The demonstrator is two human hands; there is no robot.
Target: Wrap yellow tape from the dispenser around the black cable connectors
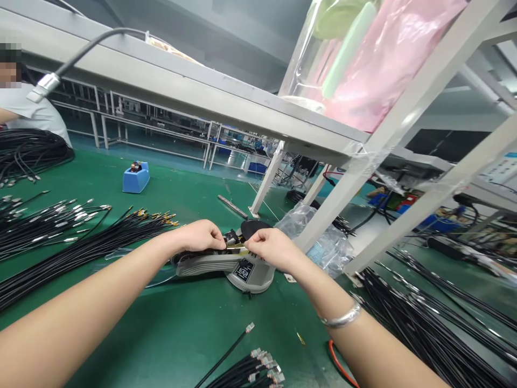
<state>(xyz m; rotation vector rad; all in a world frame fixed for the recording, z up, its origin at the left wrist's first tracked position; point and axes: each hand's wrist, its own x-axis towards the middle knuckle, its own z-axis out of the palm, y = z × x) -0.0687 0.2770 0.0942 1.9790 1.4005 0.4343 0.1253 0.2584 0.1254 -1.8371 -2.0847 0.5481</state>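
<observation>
Pinching 1 yellowish tape strip (237, 247) atop the grey tape dispenser (226, 264) mid-bench: my left hand (201, 236) and right hand (270, 247), both closed on it. Best kept taut and level.

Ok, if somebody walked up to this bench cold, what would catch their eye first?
Most likely the two bare hands meeting at the centre: the left hand and right hand pinch something small over a grey tape dispenser on the green mat. Next, the black cable bundles fanned out at left, with more at right and in front. Then the pink plastic bags on the shelf at upper right.
</observation>
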